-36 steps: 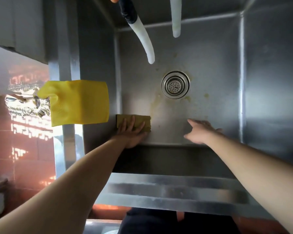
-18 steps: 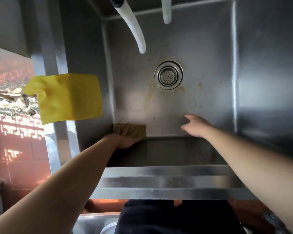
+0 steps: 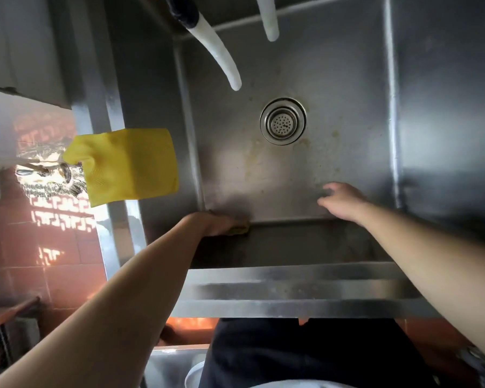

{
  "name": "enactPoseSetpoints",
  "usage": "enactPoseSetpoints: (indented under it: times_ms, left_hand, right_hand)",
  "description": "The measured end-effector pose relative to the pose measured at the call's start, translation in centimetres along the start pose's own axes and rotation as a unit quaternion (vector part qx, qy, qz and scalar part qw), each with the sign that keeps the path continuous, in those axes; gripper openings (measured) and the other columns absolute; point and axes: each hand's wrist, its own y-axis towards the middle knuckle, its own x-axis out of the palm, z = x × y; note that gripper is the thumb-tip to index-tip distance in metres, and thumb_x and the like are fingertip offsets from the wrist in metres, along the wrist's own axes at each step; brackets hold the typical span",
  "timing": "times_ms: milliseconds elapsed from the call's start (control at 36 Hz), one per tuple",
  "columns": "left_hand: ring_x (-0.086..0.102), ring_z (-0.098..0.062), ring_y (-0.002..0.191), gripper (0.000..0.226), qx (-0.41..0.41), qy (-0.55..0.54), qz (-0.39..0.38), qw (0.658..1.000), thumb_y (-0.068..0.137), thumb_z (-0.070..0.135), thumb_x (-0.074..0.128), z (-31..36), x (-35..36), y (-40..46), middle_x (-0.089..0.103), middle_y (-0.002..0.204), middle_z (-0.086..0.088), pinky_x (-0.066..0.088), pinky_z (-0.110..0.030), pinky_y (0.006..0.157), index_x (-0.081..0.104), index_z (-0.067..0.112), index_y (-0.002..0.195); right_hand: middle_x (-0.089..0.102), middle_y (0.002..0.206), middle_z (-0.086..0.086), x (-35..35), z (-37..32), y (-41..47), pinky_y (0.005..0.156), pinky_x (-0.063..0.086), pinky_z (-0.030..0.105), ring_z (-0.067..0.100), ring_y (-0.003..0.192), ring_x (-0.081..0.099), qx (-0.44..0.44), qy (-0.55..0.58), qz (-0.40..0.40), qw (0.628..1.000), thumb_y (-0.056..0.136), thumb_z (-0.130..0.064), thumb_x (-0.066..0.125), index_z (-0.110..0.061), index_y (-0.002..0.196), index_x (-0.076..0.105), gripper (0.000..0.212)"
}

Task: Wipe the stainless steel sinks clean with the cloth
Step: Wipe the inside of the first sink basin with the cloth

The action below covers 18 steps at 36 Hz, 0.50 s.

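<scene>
Looking straight down into a deep square stainless steel sink (image 3: 347, 79), both bare forearms reach to its floor. The left hand (image 3: 213, 224) presses a small olive-brown wiping cloth (image 3: 240, 229) into the near left corner, where floor meets front wall; only a sliver of cloth shows past the hand, so the fingers seem curled down over it, though the grip itself is hidden. That corner likely traps grime, which would explain the low, tucked wrist. The right hand (image 3: 342, 201) rests empty near the front edge, fingers loosely spread, probably bracing the reach. Yellowish stains surround the round perforated metal drain strainer (image 3: 282, 120), not yet wiped. Two translucent white hoses (image 3: 221, 61) hang in from above. A yellow rubber glove (image 3: 129, 165) drapes over the left rim, out of the way
</scene>
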Motion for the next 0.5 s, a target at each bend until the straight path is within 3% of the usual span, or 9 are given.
enactPoseSetpoints:
  times_ms: [56, 139, 194, 250, 306, 333, 389, 444, 500]
  left_hand:
    - [0.039, -0.031, 0.14, 0.088, 0.022, 0.04, -0.03, 0.999, 0.085, 0.081, 0.042, 0.5, 0.0, 0.2, 0.04, 0.155, -0.008, 0.024, -0.046, 0.119, 0.047, 0.018, 0.145]
    - [0.047, -0.033, 0.133, 0.071, 0.05, 0.102, 0.02, 0.993, 0.089, 0.065, 0.055, 0.8, 0.7, 0.1, 0.051, 0.146, -0.009, 0.036, -0.047, 0.113, 0.052, 0.017, 0.141]
    - [0.036, -0.034, 0.143, 0.077, 0.063, 0.169, 0.032, 0.983, 0.089, 0.069, 0.043, 1.1, 1.2, -1.1, 0.04, 0.154, -0.007, 0.029, -0.051, 0.117, 0.037, 0.025, 0.152]
    - [0.018, -0.035, 0.15, 0.067, 0.107, 0.189, 0.055, 0.975, 0.095, 0.061, 0.021, 0.9, 1.5, -1.7, 0.021, 0.164, -0.004, 0.018, -0.059, 0.118, 0.014, 0.035, 0.157]
    - [0.032, -0.031, 0.144, 0.063, 0.089, 0.114, 0.055, 0.988, 0.095, 0.067, 0.026, 0.7, 1.2, -2.4, 0.03, 0.161, -0.001, 0.029, -0.053, 0.115, 0.026, 0.04, 0.152]
    - [0.043, -0.028, 0.137, 0.069, 0.095, 0.079, 0.046, 0.991, 0.088, 0.078, 0.033, 0.6, 0.9, -2.8, 0.041, 0.155, 0.002, 0.036, -0.046, 0.112, 0.037, 0.042, 0.147]
    - [0.051, -0.02, 0.128, 0.093, 0.153, 0.073, 0.005, 0.986, 0.062, 0.097, 0.037, 0.1, 0.3, -2.7, 0.051, 0.146, 0.011, 0.039, -0.037, 0.109, 0.044, 0.049, 0.141]
    - [0.053, -0.013, 0.118, 0.103, 0.15, 0.087, -0.003, 0.985, 0.052, 0.094, 0.043, -0.4, -0.5, -2.6, 0.054, 0.137, 0.016, 0.042, -0.032, 0.099, 0.049, 0.04, 0.14]
    - [0.055, -0.014, 0.107, 0.08, 0.126, 0.12, 0.001, 0.985, 0.069, 0.078, 0.05, -0.7, -1.5, -2.0, 0.058, 0.13, 0.011, 0.043, -0.031, 0.086, 0.056, 0.032, 0.134]
  right_hand:
    - [0.056, 0.142, 0.01, -0.4, 0.1, 0.0, 0.101, 0.041, 0.028, 0.028, 0.127, 0.055, -0.011, 0.017, 0.02, 1.0, 0.088, -0.027, 0.065, -0.019, 0.141, 0.052, 0.055]
    - [0.059, 0.138, 0.011, -1.0, 0.3, 0.2, 0.098, 0.043, 0.028, 0.029, 0.12, 0.059, -0.02, 0.027, 0.039, 0.999, 0.089, -0.025, 0.064, -0.02, 0.138, 0.055, 0.051]
    - [0.058, 0.139, 0.012, -1.5, 0.6, 0.5, 0.096, 0.045, 0.03, 0.03, 0.118, 0.06, -0.022, 0.031, 0.043, 0.998, 0.09, -0.022, 0.064, -0.018, 0.138, 0.055, 0.049]
    - [0.057, 0.14, 0.013, -2.0, 0.8, 0.8, 0.095, 0.047, 0.032, 0.031, 0.115, 0.061, -0.024, 0.03, 0.043, 0.998, 0.09, -0.019, 0.062, -0.017, 0.137, 0.055, 0.047]
    - [0.057, 0.139, 0.013, -2.5, 1.1, 1.2, 0.092, 0.047, 0.032, 0.032, 0.113, 0.062, -0.027, 0.024, 0.043, 0.998, 0.091, -0.017, 0.06, -0.016, 0.135, 0.056, 0.045]
    - [0.057, 0.139, 0.013, -2.7, 1.2, 1.4, 0.091, 0.046, 0.03, 0.032, 0.114, 0.061, -0.031, 0.019, 0.045, 0.998, 0.091, -0.017, 0.06, -0.016, 0.135, 0.056, 0.044]
    - [0.058, 0.138, 0.012, -3.2, 1.3, 1.7, 0.089, 0.043, 0.028, 0.031, 0.117, 0.059, -0.04, 0.009, 0.053, 0.998, 0.091, -0.019, 0.061, -0.017, 0.134, 0.056, 0.043]
    - [0.059, 0.136, 0.012, -3.5, 1.4, 2.1, 0.088, 0.041, 0.028, 0.031, 0.118, 0.058, -0.049, 0.001, 0.065, 0.997, 0.091, -0.02, 0.061, -0.016, 0.133, 0.057, 0.042]
    - [0.061, 0.132, 0.012, -3.8, 1.4, 2.4, 0.089, 0.042, 0.028, 0.031, 0.117, 0.059, -0.057, -0.001, 0.08, 0.995, 0.091, -0.019, 0.061, -0.015, 0.131, 0.058, 0.041]
